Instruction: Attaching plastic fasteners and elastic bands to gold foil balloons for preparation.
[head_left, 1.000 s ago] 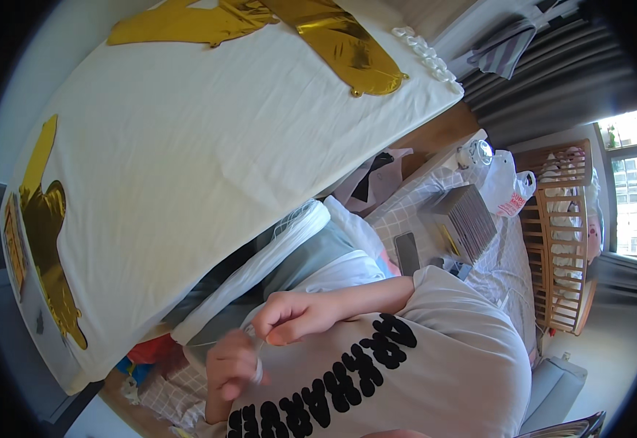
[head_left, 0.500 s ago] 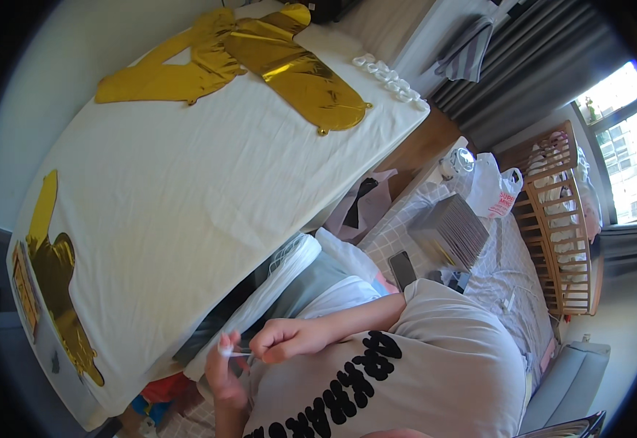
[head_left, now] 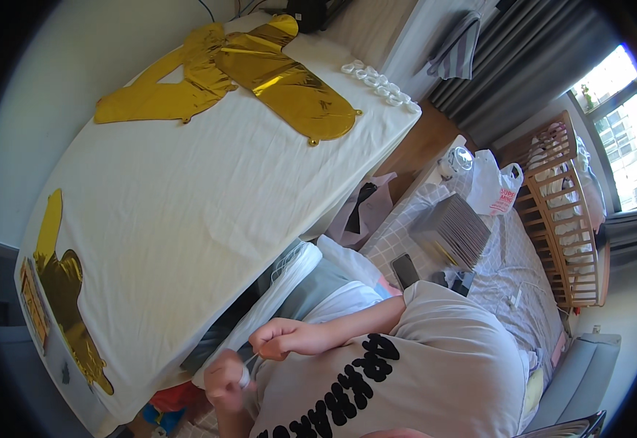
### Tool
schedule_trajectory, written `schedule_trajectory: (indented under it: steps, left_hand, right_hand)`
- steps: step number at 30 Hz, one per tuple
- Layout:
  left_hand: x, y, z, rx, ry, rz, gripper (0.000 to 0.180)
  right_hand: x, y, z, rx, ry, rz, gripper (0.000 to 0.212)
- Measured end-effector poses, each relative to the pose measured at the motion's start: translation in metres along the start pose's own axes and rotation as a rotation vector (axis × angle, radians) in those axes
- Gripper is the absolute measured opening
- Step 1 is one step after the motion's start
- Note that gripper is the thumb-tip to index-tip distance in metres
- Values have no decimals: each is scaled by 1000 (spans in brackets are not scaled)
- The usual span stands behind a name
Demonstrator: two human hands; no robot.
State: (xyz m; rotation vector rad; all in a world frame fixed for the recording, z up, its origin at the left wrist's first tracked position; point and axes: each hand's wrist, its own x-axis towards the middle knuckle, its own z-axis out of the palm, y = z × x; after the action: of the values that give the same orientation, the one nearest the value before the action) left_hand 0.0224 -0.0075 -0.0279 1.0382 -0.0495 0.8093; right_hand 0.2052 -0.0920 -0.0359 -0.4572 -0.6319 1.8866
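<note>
A thin white string [head_left: 245,375] is wound about the fingers of my left hand [head_left: 225,381], which is curled and partly blurred at the near edge of the table. Just right of it and a little farther off, my right hand [head_left: 287,339] is closed in a pinch on the same string, a short stretch of which spans the gap between both hands. Across my lap lies a bundle of long white strands [head_left: 289,269]. Several small coils of white string [head_left: 383,89] sit in rows at the table's far right corner.
Flat gold foil balloons [head_left: 289,84] lie on the white-covered table [head_left: 172,197], another gold foil balloon [head_left: 65,292] at its left. To my right, a bed [head_left: 493,292] holds a grey pleated stack [head_left: 450,230], a phone [head_left: 405,271] and a white bag [head_left: 495,182]. Beyond stands a wooden crib [head_left: 563,219].
My left hand has turned and its raised fingers have curled in, with the string now across them. The right hand stays pinched in nearly the same place. The view has shifted slightly.
</note>
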Motion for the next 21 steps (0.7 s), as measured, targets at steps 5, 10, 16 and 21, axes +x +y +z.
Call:
schedule_trajectory:
  steps: [5,10,16,21]
  left_hand:
    - [-18,2,1,879,171,-185,66]
    - [-25,0,-20,553,-123,-202,58]
    - [-22,3,-1,943,242,-279,61]
    - [-35,-4,-20,74,46,-178,66]
  right_hand:
    - [2,3,3,-426,-36,-174,26]
    - [2,-6,15,-454,13,-275,29]
    - [5,-4,13,-717,33,-146,27]
    - [8,-7,17,-621,3,-326,27]
